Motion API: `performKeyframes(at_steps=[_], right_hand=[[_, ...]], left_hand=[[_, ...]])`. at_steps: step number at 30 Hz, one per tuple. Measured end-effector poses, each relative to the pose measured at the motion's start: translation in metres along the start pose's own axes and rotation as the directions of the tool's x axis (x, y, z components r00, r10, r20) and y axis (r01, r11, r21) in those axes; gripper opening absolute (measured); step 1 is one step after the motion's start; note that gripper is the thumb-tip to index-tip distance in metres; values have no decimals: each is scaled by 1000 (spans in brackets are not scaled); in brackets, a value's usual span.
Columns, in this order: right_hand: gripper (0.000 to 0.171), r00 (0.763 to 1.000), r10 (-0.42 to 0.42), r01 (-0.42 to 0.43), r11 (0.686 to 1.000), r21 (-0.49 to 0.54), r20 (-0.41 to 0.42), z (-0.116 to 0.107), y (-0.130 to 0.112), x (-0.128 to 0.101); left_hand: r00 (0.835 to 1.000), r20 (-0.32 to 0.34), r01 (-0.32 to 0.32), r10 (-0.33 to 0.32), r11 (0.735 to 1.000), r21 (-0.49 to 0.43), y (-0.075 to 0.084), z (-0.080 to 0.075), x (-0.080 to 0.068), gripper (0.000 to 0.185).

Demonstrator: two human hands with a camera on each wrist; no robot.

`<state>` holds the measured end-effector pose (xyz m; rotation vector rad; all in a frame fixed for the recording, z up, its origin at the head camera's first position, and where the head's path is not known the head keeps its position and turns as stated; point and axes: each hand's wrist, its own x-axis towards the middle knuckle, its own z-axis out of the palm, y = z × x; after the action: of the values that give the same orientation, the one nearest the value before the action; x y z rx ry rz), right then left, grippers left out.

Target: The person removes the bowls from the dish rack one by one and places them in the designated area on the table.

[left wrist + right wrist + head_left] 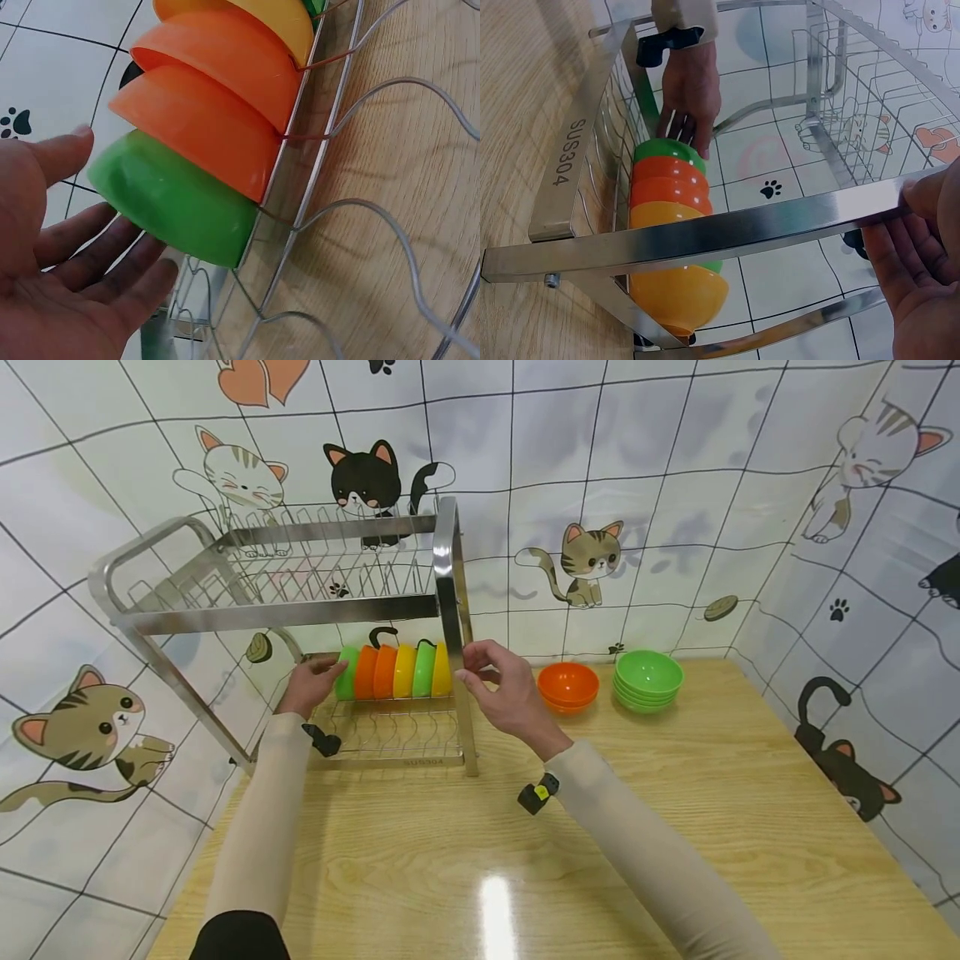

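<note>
Head view of a person at a wooden worktop (pixel 675 827), steadying a steel dish rack (pixel 285 614) while tending a row of plastic bowls standing on edge in its lower tier. Left hand (pixel 307 685), fingers straight and relaxed, rests its fingertips against the green bowl (pixel 346 672) at the row's left end; right hand (pixel 504 689) has its grip curled round the rack's front upright (pixel 450 610). Two more stacks, orange bowls (pixel 567 685) and green bowls (pixel 648 680), wait on the worktop to the right. Judged from here, pushing the end bowl gently along the wires, with the upright held firm, should keep the row from toppling
</note>
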<state>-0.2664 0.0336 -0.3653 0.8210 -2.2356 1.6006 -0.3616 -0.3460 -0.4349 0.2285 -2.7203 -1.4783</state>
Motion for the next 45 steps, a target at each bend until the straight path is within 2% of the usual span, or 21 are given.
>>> performKeyframes(at_steps=[3,6,9,13,19,28,32,35,38,45], right_hand=[[24,1000,4,-4,1000,0,3,1,0,0],[24,1000,-3,3,1000,3,5,1,0,0],[24,1000,-8,8,1000,13,3,2,0,0],[23,1000,-1,1,1000,15,1,2,0,-1],[22,1000,7,-7,1000,10,7,3,0,-1],[22,1000,4,-3,1000,12,-2,4,1,-2],[21,1000,-2,2,1000,10,-4,3,2,-2],[21,1000,-6,6,1000,9,-7,3,2,-3],[21,1000,-7,7,1000,9,-7,3,3,-2],[20,1000,-14,14,1000,7,-10,2,4,-2]], left_hand=[[1000,-11,4,-4,1000,-10,-4,2,1,67],[999,-52,5,-5,1000,1,-5,4,1,59],[996,-94,5,-5,1000,5,-4,6,2,54],[993,-115,18,-20,1000,-18,-1,8,3,49],[988,-143,49,-55,998,-43,0,10,3,47],[983,-174,32,-53,992,-123,-3,11,4,48],[978,-195,39,-72,985,-168,-4,10,4,50],[976,-193,52,-97,973,-226,-6,9,5,53],[976,-184,56,-118,948,-312,-7,8,6,54],[971,-166,74,-174,872,-485,-2,6,11,53]])
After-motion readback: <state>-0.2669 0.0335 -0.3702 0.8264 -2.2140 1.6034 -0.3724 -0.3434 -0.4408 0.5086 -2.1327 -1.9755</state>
